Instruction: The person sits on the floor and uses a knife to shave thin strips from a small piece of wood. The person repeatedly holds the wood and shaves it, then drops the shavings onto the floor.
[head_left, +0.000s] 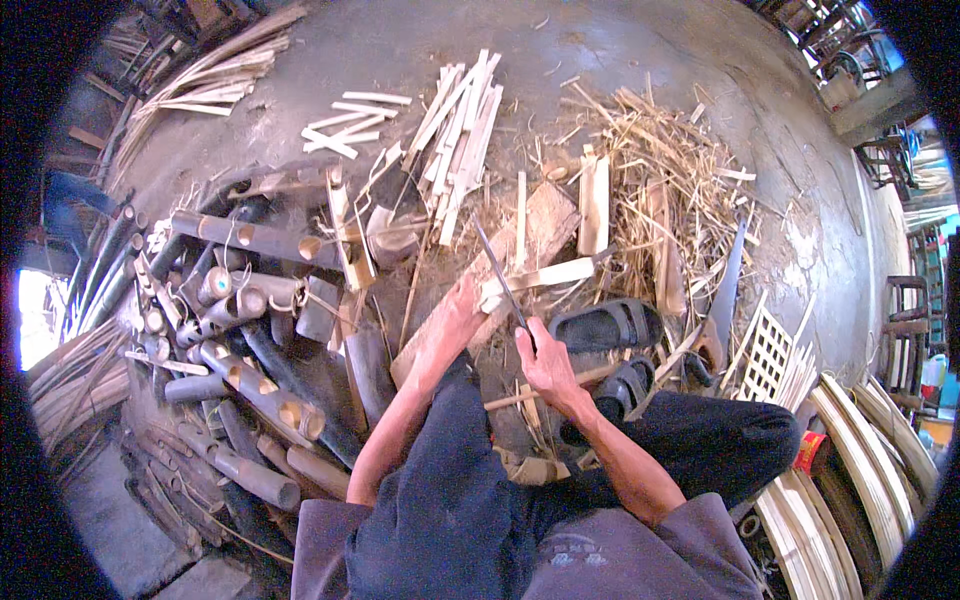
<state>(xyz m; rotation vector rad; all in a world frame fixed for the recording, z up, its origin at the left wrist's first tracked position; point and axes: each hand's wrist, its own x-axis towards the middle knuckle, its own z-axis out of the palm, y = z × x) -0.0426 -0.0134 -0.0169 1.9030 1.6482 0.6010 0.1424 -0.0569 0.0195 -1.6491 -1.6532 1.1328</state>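
Observation:
My right hand point(547, 362) is closed round the handle of a knife. Its long, thin dark blade point(497, 266) points away from me and crosses a pale split bamboo piece point(545, 279). That piece lies slantwise over a wooden plank point(548, 222), and my left hand point(466, 308) grips its left end, with the fingers partly hidden. A narrow upright bamboo strip point(521, 215) stands just beyond the blade. Just right of the plank is a wider split bamboo piece point(594, 205).
Cut bamboo tubes point(265, 395) are heaped at my left. Bamboo strips point(462, 135) lie ahead, beside a pile of shavings point(665, 150). A handsaw point(722, 290), a black sandal point(605, 326) and a woven bamboo lattice point(765, 355) are at my right. Long split bamboo point(855, 455) lies further right.

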